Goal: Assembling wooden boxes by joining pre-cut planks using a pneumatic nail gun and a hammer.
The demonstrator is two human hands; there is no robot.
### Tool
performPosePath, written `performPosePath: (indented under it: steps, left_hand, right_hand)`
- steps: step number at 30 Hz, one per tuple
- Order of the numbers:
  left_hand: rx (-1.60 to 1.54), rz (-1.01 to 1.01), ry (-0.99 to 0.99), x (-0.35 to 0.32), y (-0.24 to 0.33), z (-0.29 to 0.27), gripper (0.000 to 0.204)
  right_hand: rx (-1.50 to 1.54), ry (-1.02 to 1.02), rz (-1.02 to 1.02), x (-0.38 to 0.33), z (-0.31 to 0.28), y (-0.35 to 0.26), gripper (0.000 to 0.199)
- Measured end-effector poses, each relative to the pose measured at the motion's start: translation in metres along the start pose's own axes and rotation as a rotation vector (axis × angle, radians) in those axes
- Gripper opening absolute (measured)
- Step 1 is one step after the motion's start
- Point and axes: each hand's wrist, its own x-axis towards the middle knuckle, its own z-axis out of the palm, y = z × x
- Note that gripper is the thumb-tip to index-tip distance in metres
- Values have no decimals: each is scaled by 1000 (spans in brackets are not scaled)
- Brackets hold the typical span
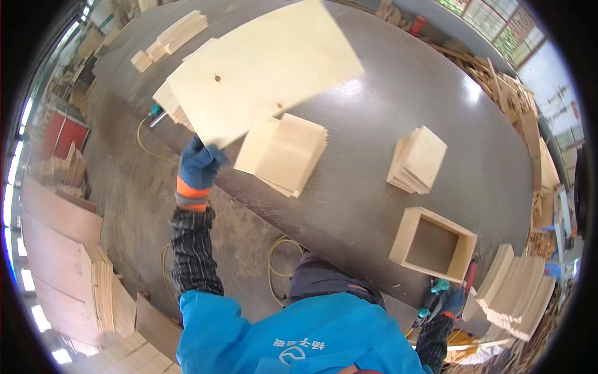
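Observation:
My left hand [200,163], in a blue glove with an orange cuff, is closed on the near corner of a large thin wooden panel [261,68]. The panel is raised and tilted over the table, with two dark knots on its face. Beneath its lower edge a stack of smaller panels [283,156] lies on the table. At the lower right my gloved right hand [453,303] is closed on a teal and black nail gun [431,299], its fingers partly hidden. An open rectangular wooden frame [405,240] rests beside it on the dark table [355,193].
Another stack of panels [418,161] stands on the right of the table, and wood strips [177,34] lie at the far left. A teal-ended tool [156,111] sits by the left edge. Curved boards [517,290] stand at lower right. Yellow hoses [272,262] cross the floor.

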Motion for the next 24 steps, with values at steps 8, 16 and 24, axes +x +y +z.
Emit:
performPosePath:
  steps: [8,16,24]
  left_hand:
    - [-128,-304,-328,-133,-96,231,44]
    - [535,42,-421,-242,-165,377,30]
    - [628,216,-336,-276,-199,434,29]
  right_hand:
    - [457,-475,-240,-17,63,-207,83]
    - [508,-561,-172,30,1,-146,73]
    - [727,-835,-207,48,-48,-56,56]
